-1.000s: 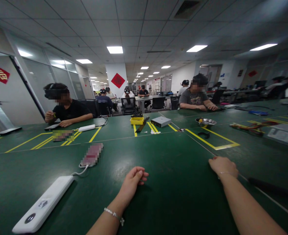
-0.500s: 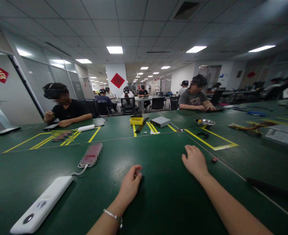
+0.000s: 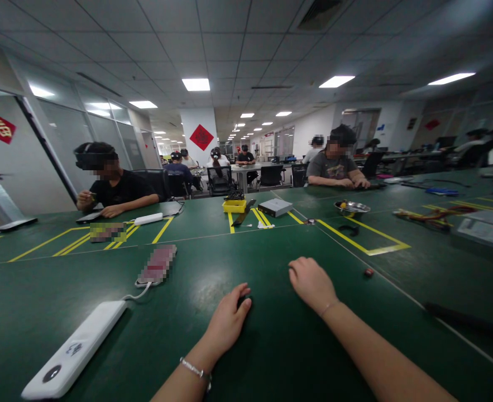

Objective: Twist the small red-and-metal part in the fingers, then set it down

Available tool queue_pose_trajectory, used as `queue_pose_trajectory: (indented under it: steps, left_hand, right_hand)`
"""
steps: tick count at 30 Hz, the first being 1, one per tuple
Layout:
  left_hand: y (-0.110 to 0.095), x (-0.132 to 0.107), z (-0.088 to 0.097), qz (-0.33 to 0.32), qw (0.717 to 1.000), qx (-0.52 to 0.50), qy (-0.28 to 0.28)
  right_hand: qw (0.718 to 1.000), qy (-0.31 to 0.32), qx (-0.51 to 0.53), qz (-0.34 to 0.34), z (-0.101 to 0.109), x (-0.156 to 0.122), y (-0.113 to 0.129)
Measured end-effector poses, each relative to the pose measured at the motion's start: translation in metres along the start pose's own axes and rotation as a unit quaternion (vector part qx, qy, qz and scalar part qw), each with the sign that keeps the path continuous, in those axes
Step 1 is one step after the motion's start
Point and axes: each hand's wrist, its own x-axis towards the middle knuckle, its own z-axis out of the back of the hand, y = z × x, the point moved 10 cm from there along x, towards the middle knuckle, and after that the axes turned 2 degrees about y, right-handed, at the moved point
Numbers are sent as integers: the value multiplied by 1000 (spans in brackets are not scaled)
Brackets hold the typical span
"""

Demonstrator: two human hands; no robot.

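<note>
Over the green table [image 3: 154,340], my left hand [image 3: 230,314] is held with its thumb apart from the bent fingers. Nothing shows in its grasp, and a bracelet [image 3: 192,368] circles the wrist. To its right and a bit farther off, my right hand [image 3: 312,283] is palm down, fingers loosely bent toward the left. Its fingertips and palm are partly hidden, and no held thing is visible. Right of that hand lies a small red object [image 3: 368,272]. Left of my left hand are a white power bank [image 3: 76,349] and a phone [image 3: 158,264], joined by a white cable [image 3: 139,295].
Farther back stand a yellow tray [image 3: 234,206] with black cables, a grey metal box [image 3: 275,207] and a metal bowl [image 3: 352,207]. Bundled wires [image 3: 432,216] and a metal-cased unit [image 3: 487,230] lie right. Two people sit across the table; others work behind.
My right hand has moved left and slightly nearer, its fingers now more bent. My left hand has shifted a little to the right. The objects on the table stay where they were.
</note>
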Motion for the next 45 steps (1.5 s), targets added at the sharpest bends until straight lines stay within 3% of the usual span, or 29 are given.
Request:
queue_pose_trajectory:
  steps: [2,5,7,9,13,22,29,37,45]
  left_hand:
    - [-2,-1,1,6,1000,-6,2]
    - [-6,-2,2,5,1000,-6,3]
    - [-6,-2,1,3,1000,0,4]
    - [-6,-2,0,-1,1000,6,4]
    - [-4,-1,0,0,1000,10,-1]
    - [-7,-1,-1,-11,1000,28,3]
    - [-7,-1,-2,-15,999,48,5]
    - [-10,-1,-2,-17,998,57,10]
    - [-9,0,-5,-12,994,111,17]
  right_hand:
    - [988,-18,-66,-140,15,1,-75]
    - [939,-4,-96,-329,23,-22,-174]
    - [909,23,-65,-410,16,-40,-215]
    - [893,50,-28,-447,5,-50,-233]
    - [894,61,-6,-444,-5,-50,-232]
    - [909,56,-31,-411,0,-48,-225]
    - [902,80,-14,-423,-4,-50,-227]
    - [904,43,-13,-424,4,-52,-223]
    - [903,71,-15,-423,4,-50,-221]
